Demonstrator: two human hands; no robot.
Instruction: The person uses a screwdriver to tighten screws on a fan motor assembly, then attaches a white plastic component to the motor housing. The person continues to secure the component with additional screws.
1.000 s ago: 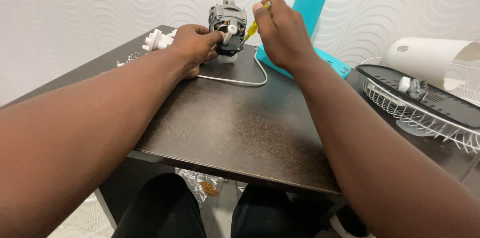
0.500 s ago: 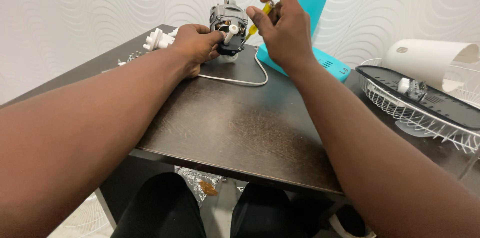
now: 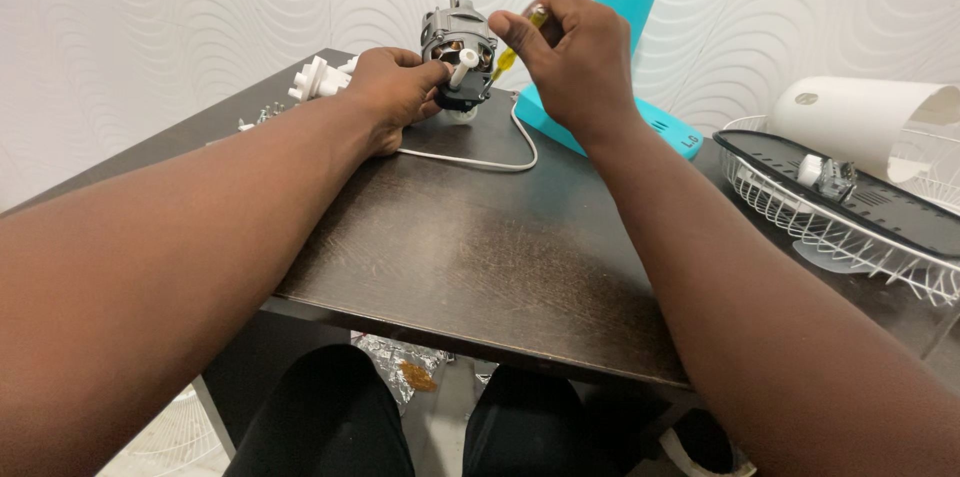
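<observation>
While left hand grips motor, right hand fingers pinch screwdriver, wire guard holding black cover

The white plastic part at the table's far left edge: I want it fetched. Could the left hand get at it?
Probably yes. The white plastic part lies just beyond the left hand with bare dark table between, but that hand grips the fan motor and must release it.

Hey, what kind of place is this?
Probably a home room serving as a repair spot: a dark table against a wavy-textured wall, with a fan motor and wire fan guard laid out.
</observation>
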